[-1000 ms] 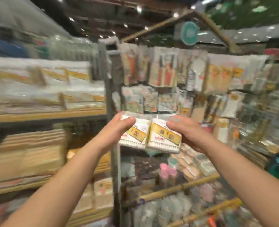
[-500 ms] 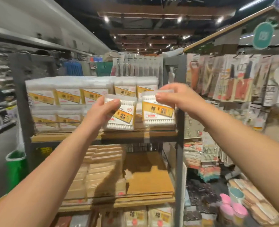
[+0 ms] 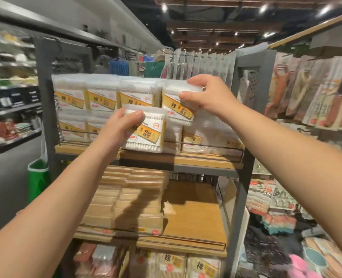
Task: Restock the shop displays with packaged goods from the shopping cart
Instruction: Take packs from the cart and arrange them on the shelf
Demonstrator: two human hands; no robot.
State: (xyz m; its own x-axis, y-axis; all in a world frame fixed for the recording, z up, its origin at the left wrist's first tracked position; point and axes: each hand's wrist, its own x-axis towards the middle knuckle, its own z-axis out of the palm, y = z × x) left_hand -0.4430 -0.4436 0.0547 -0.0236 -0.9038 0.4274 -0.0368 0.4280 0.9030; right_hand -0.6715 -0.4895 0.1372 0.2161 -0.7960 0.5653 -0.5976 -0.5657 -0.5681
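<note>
My left hand grips a clear box of cotton swabs with a yellow label, held just in front of the top wooden shelf. My right hand grips a second such box higher up, level with the upper row of stacked swab boxes. Those boxes fill the left and middle of the shelf in two layers. On the right part of the shelf lie soft plastic swab packs beneath my right hand's box.
A grey metal frame borders the shelf unit. The shelf below holds tan stacked packs on the left and bare wood on the right. Hanging packaged goods fill the right rack. A green bin stands left in the aisle.
Both hands have carried their boxes closer to the top shelf. The right box rose to the upper row, the left one sits lower by the shelf front. The view came nearer.
</note>
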